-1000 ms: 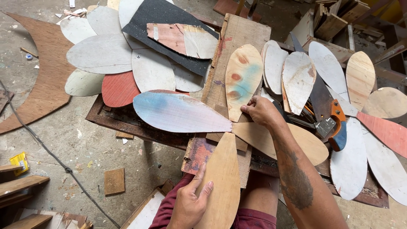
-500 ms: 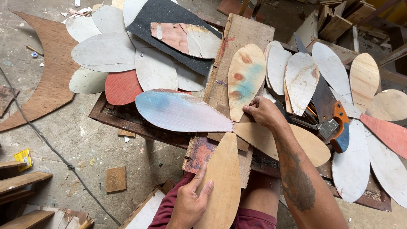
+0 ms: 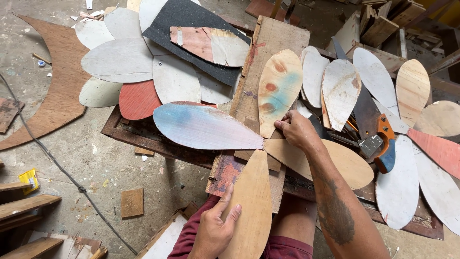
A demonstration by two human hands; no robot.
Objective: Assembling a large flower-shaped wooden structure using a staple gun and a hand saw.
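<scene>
From the head camera, looking down: the left hand (image 3: 214, 231) lies near the bottom edge, fingers spread flat and thumb up, pressing the lower left side of a plain brown leaf-shaped plywood piece (image 3: 251, 201) that points upward from over the person's lap in dark red shorts (image 3: 191, 237). It rests on the piece rather than closing round it.

The right hand (image 3: 298, 130) is up at the middle, where the petal tips meet. Its fingers are curled with the tips on the lower end of a pale pointed wooden oval with blue and orange stains (image 3: 278, 91); how firmly it grips cannot be told. Under its wrist lies a tan leaf-shaped piece (image 3: 335, 160) pointing right.

A blue-white pointed piece with a reddish edge (image 3: 203, 125) stretches to the left, its tip just beside the fingers. All rest on a worn upright plank (image 3: 268, 52) and a rusty flat frame (image 3: 129, 129) on the concrete floor (image 3: 72, 163). A handsaw with an orange and blue handle (image 3: 383, 144) lies right of the hand, among white ovals (image 3: 397, 187).
</scene>
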